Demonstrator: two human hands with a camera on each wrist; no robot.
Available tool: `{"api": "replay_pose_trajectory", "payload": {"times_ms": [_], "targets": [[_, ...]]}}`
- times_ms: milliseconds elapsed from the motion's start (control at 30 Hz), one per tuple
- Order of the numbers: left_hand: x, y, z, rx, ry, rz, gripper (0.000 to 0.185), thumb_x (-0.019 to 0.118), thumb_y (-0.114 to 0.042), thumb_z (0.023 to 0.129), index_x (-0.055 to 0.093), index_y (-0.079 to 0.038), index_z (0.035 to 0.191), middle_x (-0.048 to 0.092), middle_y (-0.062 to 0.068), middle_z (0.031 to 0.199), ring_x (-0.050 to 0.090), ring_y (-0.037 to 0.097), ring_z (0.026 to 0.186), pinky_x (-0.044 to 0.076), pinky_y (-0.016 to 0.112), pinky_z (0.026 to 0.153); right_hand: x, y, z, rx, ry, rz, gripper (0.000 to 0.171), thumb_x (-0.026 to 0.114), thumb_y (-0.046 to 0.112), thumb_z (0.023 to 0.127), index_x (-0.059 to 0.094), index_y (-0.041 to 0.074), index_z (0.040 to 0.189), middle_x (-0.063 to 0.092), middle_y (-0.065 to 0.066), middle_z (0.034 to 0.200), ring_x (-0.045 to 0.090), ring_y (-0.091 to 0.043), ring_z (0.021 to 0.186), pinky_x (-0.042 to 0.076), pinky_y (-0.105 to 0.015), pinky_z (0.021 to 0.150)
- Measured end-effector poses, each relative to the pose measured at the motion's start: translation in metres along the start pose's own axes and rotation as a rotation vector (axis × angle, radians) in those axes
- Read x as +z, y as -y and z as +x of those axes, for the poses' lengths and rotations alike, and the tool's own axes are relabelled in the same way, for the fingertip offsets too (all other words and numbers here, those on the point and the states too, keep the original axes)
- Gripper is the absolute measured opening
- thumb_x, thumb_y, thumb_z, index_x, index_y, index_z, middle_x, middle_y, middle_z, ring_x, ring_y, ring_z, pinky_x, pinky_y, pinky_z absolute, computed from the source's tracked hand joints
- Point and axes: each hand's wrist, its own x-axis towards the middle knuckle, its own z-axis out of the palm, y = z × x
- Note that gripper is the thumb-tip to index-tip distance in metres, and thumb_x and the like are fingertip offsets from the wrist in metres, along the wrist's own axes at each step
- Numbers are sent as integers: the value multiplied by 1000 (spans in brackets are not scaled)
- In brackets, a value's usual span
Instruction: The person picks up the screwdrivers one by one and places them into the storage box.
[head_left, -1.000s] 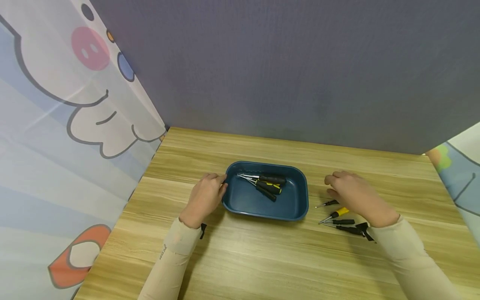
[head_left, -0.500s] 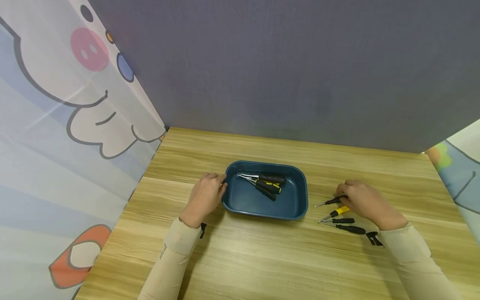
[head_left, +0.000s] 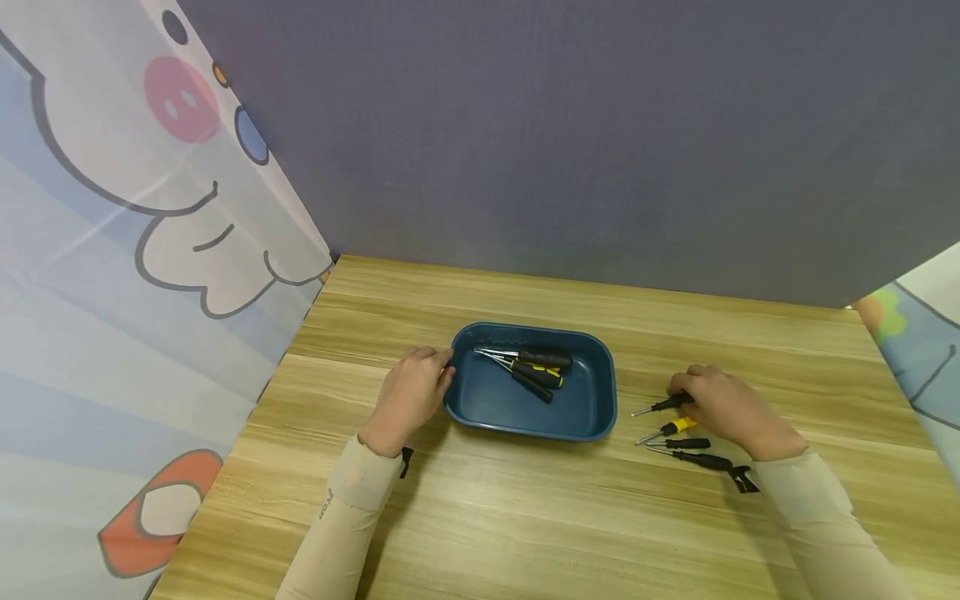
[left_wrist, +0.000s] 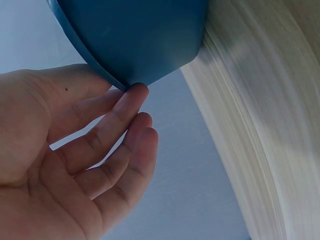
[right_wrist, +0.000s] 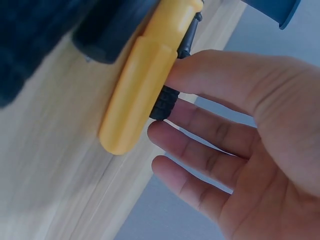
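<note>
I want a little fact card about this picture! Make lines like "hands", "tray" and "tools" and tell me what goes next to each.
left hand: left hand touches the left rim of the blue tray
right hand: right hand pinches the handle of a small black screwdriver
tools in tray: a few black and yellow screwdrivers
tools on table: a yellow-handled screwdriver and two more black ones, right of the tray
table: light wooden table
background: grey wall, cartoon curtains at both sides

Even, soft light, faint shadows, wide-angle bending at edges — wrist views blurred close up.
</note>
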Motion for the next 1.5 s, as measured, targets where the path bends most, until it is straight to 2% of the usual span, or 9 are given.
{"api": "replay_pose_trajectory", "payload": {"times_ms": [133, 500, 767, 967, 1167, 1500], "targets": [[-1, -1, 0, -2, -1, -4, 27, 72, -10, 93, 72, 3, 117, 71, 15, 107, 66, 33, 101, 58, 42, 83, 1, 0, 0, -7, -5, -1, 23, 83, -1, 78, 72, 5, 98, 63, -5, 88, 62, -27, 78, 56, -47, 68], [-2, -1, -1, 4, -4, -8, 27, 73, -9, 93, 72, 4, 116, 71, 16, 107, 66, 34, 100, 58, 43, 82, 1, -1, 0, 6, 13, 83, 20, 78, -3, 82, 71, 4, 99, 61, -4, 87, 60, -22, 76, 55, -41, 64], [-2, -2, -1, -9, 1, -9, 26, 72, -9, 93, 72, 3, 116, 71, 15, 107, 66, 33, 100, 58, 42, 81, -11, 2, -4, -3, -69, 58, 22, 76, -8, 81, 69, 0, 101, 62, -9, 87, 62, -22, 72, 55, -36, 59], [-2, -1, -1, -6, 2, -4, 26, 72, -9, 93, 73, 3, 116, 71, 15, 107, 66, 33, 100, 58, 42, 81, -26, 11, -1, -55, -123, 21, 22, 76, -9, 82, 67, -5, 102, 59, -8, 83, 54, -14, 66, 49, -30, 52], [-1, 0, -1, -3, 1, -2, 26, 72, -10, 93, 73, 3, 116, 71, 15, 106, 66, 33, 99, 58, 42, 80, -43, 30, 11, -70, -116, -7, 19, 76, -5, 84, 67, -4, 101, 58, -6, 84, 53, -14, 67, 49, -31, 55], [-2, -1, -1, 0, -3, -5, 25, 72, -9, 93, 73, 3, 116, 71, 15, 105, 66, 33, 98, 59, 42, 79, -55, 62, 47, -176, -143, -40, 16, 79, -1, 84, 67, 1, 95, 58, -4, 82, 56, -18, 70, 51, -35, 59]]}}
